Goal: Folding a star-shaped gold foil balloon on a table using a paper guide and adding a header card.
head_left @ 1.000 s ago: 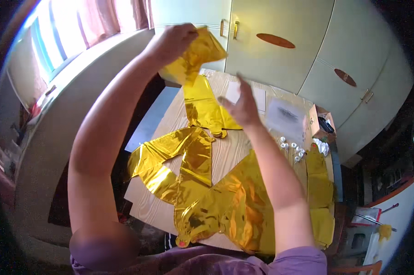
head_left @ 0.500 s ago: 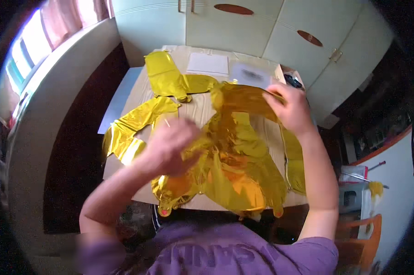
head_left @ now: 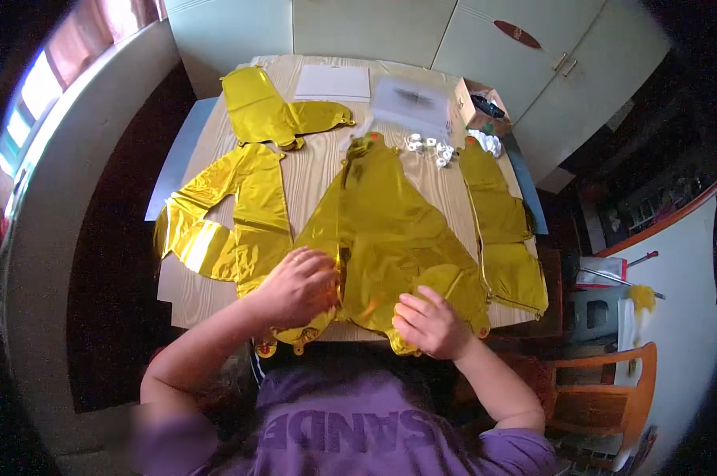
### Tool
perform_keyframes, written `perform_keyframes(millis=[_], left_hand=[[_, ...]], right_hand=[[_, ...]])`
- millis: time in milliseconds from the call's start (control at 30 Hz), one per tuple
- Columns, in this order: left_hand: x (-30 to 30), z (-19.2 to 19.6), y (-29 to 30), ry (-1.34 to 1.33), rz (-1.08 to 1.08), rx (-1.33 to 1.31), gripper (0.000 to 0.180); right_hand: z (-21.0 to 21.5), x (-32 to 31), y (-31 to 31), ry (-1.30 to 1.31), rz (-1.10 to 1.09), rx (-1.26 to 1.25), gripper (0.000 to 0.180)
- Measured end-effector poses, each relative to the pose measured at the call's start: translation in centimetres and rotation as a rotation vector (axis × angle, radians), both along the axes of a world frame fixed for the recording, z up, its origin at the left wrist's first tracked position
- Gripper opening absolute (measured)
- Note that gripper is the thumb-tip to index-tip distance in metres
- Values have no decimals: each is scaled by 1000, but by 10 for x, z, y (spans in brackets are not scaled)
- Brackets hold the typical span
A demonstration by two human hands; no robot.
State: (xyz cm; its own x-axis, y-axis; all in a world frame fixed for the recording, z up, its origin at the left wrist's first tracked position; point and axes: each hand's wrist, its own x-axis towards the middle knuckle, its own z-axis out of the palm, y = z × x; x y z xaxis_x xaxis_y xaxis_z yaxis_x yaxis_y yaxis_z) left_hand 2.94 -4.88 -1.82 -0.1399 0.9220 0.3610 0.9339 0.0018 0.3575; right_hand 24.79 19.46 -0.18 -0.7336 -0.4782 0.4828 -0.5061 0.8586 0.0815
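A large flat gold foil balloon lies across the middle of the table, narrow at the far end and wide near me. My left hand is closed, with its fingers curled over the balloon's near left part; the fingertips partly hide against the foil. At the near edge, my right hand has its fingers bent round a fold of the same foil. To the left lie a bent gold foil balloon and, beyond it, another gold foil piece. A long gold foil strip lies at the right.
On the wooden table, small white pieces lie beside crumpled white material. Farther back are a white flat sheet, a translucent bag and an open box holding something dark. A wooden chair stands at right.
My right hand has come down and toward me from the raised far end of the foil. The middle balloon now lies flatter. My left hand has lowered onto its left part.
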Motion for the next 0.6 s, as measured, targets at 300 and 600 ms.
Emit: perform_keyframes(millis=[300, 600], left_hand=[[-31, 10, 25, -66, 67, 51, 28], [-50, 5, 51, -28, 32, 91, 31]], right_hand=[[-12, 5, -3, -18, -160, -66, 19], [-16, 2, -3, -48, -139, -51, 20]])
